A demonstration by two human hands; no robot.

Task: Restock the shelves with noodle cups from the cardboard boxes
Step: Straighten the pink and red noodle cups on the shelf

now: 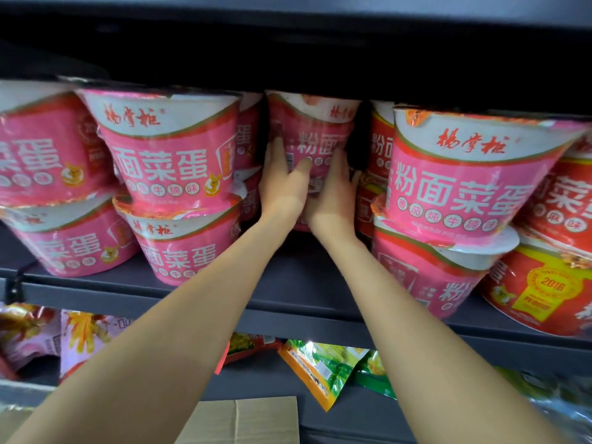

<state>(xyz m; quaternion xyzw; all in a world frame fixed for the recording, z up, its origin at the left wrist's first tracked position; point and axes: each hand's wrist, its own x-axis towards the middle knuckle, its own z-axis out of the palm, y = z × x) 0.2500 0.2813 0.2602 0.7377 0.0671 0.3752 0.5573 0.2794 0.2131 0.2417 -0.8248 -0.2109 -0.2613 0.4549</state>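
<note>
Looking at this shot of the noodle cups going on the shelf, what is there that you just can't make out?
All in the head view:
- Base of the held pink cup: hidden behind the left hand and right hand, so whether it rests on anything is unclear.
- Cardboard box: cut off by the bottom edge; contents unseen.
- Back of the shelf: too dark to count cups.
- Small print on the red cup: blurred.

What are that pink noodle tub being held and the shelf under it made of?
Pink noodle tub: probably paper or thin plastic under glossy shrink film; it shows wrinkles and glare. Shelf: likely painted metal, matte dark grey, with a thin straight front edge. Both hands, left hand and right hand, grip the tub.
</note>
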